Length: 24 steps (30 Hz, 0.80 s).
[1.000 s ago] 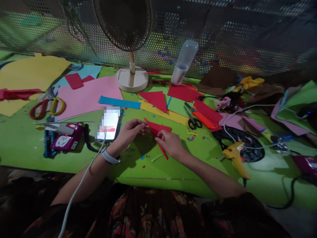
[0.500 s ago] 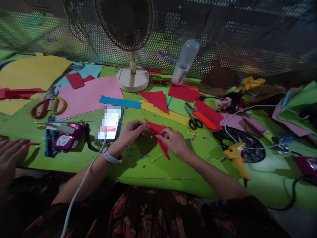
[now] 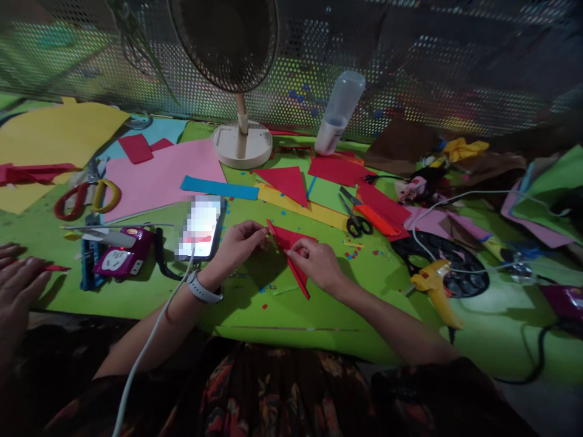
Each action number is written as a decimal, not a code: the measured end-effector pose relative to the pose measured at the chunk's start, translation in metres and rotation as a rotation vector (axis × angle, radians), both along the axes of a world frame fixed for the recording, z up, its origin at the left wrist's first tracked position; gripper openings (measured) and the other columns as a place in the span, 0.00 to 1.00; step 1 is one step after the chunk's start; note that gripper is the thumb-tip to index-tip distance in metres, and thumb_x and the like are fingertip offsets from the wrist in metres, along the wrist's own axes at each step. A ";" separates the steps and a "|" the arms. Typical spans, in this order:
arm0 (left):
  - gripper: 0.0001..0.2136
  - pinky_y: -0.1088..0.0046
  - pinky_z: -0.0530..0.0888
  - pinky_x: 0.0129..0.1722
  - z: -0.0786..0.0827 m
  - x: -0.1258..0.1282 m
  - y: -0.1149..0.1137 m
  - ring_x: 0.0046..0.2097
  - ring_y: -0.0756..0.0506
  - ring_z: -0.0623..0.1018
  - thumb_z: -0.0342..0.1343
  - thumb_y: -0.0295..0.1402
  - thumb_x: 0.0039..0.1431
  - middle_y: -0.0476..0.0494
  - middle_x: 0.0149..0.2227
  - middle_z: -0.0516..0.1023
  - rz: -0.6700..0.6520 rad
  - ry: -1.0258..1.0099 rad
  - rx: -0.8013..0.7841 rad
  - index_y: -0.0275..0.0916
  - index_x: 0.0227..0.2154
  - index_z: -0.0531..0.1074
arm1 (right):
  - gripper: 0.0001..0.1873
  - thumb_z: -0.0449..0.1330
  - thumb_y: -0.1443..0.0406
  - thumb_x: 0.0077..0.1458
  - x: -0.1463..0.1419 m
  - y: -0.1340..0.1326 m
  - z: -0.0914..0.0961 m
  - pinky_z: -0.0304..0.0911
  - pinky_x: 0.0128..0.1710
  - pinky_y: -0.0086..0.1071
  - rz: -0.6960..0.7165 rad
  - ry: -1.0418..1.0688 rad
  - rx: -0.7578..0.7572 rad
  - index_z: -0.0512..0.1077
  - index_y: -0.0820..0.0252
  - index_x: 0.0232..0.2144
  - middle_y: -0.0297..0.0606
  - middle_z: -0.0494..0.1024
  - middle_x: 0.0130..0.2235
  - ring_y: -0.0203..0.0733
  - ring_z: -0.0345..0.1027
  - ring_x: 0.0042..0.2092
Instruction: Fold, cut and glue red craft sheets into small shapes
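Observation:
Both of my hands pinch a red paper triangle [image 3: 288, 240] that lies on the green table [image 3: 282, 309]. My left hand [image 3: 239, 243], with a white watch on its wrist, grips the triangle's upper left edge with closed fingers. My right hand [image 3: 316, 264] presses and pinches its right side, fingers closed on the paper. A lit phone [image 3: 201, 227] with a white cable lies just left of my left hand.
Another person's hand [image 3: 16, 288] rests flat at the table's left edge. A fan [image 3: 239, 142] and a plastic bottle [image 3: 337, 115] stand at the back. Black scissors [image 3: 355, 218], a yellow glue gun [image 3: 432, 288], red-yellow scissors [image 3: 86, 197] and coloured paper sheets lie around.
Another person's hand has come into view at the left edge. My right hand slid slightly along the red triangle; my left hand kept its grip.

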<state>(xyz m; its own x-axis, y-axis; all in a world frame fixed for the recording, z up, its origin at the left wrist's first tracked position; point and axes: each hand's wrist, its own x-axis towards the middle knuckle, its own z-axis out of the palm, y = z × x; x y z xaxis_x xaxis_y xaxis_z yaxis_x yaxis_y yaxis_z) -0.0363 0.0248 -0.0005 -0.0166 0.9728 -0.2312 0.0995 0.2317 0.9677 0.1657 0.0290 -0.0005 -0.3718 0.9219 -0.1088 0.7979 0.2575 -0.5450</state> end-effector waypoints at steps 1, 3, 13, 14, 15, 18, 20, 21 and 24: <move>0.08 0.75 0.71 0.28 0.001 0.000 0.000 0.27 0.50 0.76 0.59 0.39 0.55 0.47 0.28 0.78 0.010 -0.005 -0.001 0.40 0.30 0.73 | 0.11 0.58 0.56 0.59 0.000 0.000 0.000 0.55 0.29 0.30 -0.005 -0.015 -0.004 0.74 0.56 0.33 0.33 0.78 0.27 0.38 0.70 0.29; 0.09 0.75 0.72 0.29 0.001 0.000 0.000 0.27 0.50 0.76 0.59 0.40 0.55 0.47 0.29 0.78 0.022 -0.026 0.000 0.40 0.30 0.73 | 0.12 0.59 0.55 0.57 -0.002 -0.001 0.000 0.56 0.30 0.31 0.005 -0.073 -0.011 0.74 0.56 0.36 0.34 0.79 0.29 0.41 0.71 0.30; 0.09 0.75 0.72 0.29 0.002 0.001 -0.001 0.28 0.50 0.77 0.59 0.40 0.54 0.48 0.28 0.76 0.007 -0.010 0.017 0.38 0.30 0.73 | 0.08 0.56 0.61 0.60 -0.008 -0.016 -0.001 0.57 0.33 0.31 0.099 -0.140 -0.002 0.73 0.56 0.37 0.34 0.80 0.30 0.40 0.72 0.32; 0.09 0.75 0.72 0.30 0.002 0.000 -0.001 0.28 0.50 0.77 0.59 0.40 0.54 0.48 0.28 0.77 0.012 -0.015 0.010 0.38 0.30 0.73 | 0.07 0.56 0.61 0.60 -0.007 -0.016 -0.001 0.57 0.33 0.31 0.099 -0.128 -0.006 0.73 0.56 0.37 0.33 0.80 0.30 0.40 0.72 0.32; 0.09 0.75 0.73 0.30 0.003 0.000 -0.001 0.28 0.50 0.77 0.59 0.40 0.55 0.47 0.29 0.77 0.014 -0.021 0.003 0.39 0.30 0.73 | 0.07 0.56 0.62 0.60 -0.006 -0.015 -0.001 0.57 0.33 0.31 0.098 -0.112 -0.008 0.73 0.56 0.36 0.33 0.79 0.30 0.39 0.72 0.32; 0.09 0.74 0.73 0.29 0.003 -0.001 -0.001 0.28 0.50 0.78 0.59 0.40 0.55 0.47 0.29 0.77 0.011 -0.018 0.001 0.39 0.30 0.72 | 0.08 0.56 0.61 0.60 -0.004 -0.012 0.000 0.57 0.32 0.31 0.082 -0.065 -0.008 0.73 0.57 0.36 0.33 0.79 0.29 0.39 0.71 0.31; 0.09 0.74 0.73 0.29 0.003 -0.001 -0.001 0.28 0.50 0.78 0.59 0.40 0.55 0.47 0.29 0.77 0.003 -0.003 0.007 0.39 0.30 0.73 | 0.10 0.57 0.57 0.59 -0.004 -0.010 0.001 0.57 0.32 0.31 0.048 -0.071 -0.015 0.73 0.57 0.37 0.34 0.79 0.30 0.41 0.72 0.32; 0.09 0.74 0.73 0.30 0.002 -0.001 -0.001 0.28 0.50 0.78 0.59 0.40 0.55 0.47 0.29 0.77 0.000 0.003 0.011 0.39 0.30 0.73 | 0.12 0.58 0.56 0.58 -0.004 -0.010 0.002 0.57 0.32 0.32 0.037 -0.085 -0.023 0.73 0.57 0.38 0.35 0.79 0.30 0.42 0.72 0.32; 0.08 0.75 0.73 0.30 -0.002 -0.001 -0.001 0.29 0.50 0.77 0.58 0.39 0.56 0.47 0.29 0.77 -0.011 0.009 0.029 0.40 0.31 0.73 | 0.14 0.58 0.56 0.58 -0.009 -0.013 0.002 0.58 0.33 0.33 0.057 -0.140 -0.042 0.72 0.57 0.42 0.36 0.80 0.31 0.44 0.73 0.34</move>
